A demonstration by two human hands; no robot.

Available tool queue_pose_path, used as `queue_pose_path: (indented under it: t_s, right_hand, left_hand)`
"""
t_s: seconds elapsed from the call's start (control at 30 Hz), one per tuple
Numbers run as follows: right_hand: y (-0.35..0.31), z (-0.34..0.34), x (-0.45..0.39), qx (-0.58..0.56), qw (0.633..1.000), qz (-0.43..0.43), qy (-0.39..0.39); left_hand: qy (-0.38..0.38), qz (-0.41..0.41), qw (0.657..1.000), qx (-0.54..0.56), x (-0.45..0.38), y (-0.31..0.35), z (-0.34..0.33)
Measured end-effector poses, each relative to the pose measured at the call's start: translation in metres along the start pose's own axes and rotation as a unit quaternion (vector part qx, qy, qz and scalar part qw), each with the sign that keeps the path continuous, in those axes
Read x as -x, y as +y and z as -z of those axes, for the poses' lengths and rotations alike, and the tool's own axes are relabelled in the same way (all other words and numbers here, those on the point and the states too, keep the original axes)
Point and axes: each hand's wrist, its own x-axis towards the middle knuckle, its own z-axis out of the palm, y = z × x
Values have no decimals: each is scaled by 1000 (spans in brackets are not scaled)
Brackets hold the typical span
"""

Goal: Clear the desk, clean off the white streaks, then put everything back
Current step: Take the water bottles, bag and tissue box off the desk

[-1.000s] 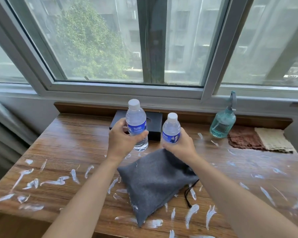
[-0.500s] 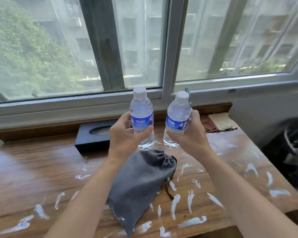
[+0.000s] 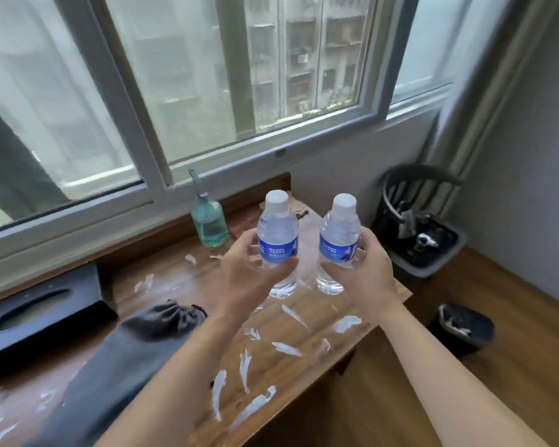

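Note:
My left hand grips one clear water bottle with a blue label and white cap. My right hand grips a second, matching water bottle. Both bottles are upright and lifted above the right end of the wooden desk. White streaks are smeared over the desk top. A grey drawstring pouch lies on the desk under my left forearm. A black tissue box sits at the left, and a teal spray bottle stands by the window sill.
To the right of the desk, on the wooden floor, stand a grey bin with a black chair-like frame and a small dark waste bin. The window wall runs behind the desk. The cloths are mostly hidden behind the bottles.
Both hands have carried the bottles up and to the right, past the pouch to the desk's right end. My view has swung right, bringing the floor and bins into sight.

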Motion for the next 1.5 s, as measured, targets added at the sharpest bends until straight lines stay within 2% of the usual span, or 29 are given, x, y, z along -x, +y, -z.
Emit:
queue_pose_path:
  t_s: [0.4,0.77,0.93,1.13,1.27,1.5]
  right_hand:
    - [93,207,-85,-12,1000,3,17]
    - [180,330,-187,51,995,-35,76]
    - [226,370,-259,79,992,-54,78]
    - [270,404,-355,84,992,-85,33]
    - [291,422,-420,82,993,-87,-24]
    - [345,443,-520,53,989,-81,-115]
  left_hand:
    - [-67,-33,996,55,-40,69,-270]
    - [-97,6,992,81,-119,62,-421]
    - [-96,36,992,78,-175,41,-486]
    - [-65,91,991,74,-247,21,-556]
    - [-42,123,989,75,-287,18,-599]
    - [46,170,983,54,-322,13,-672]
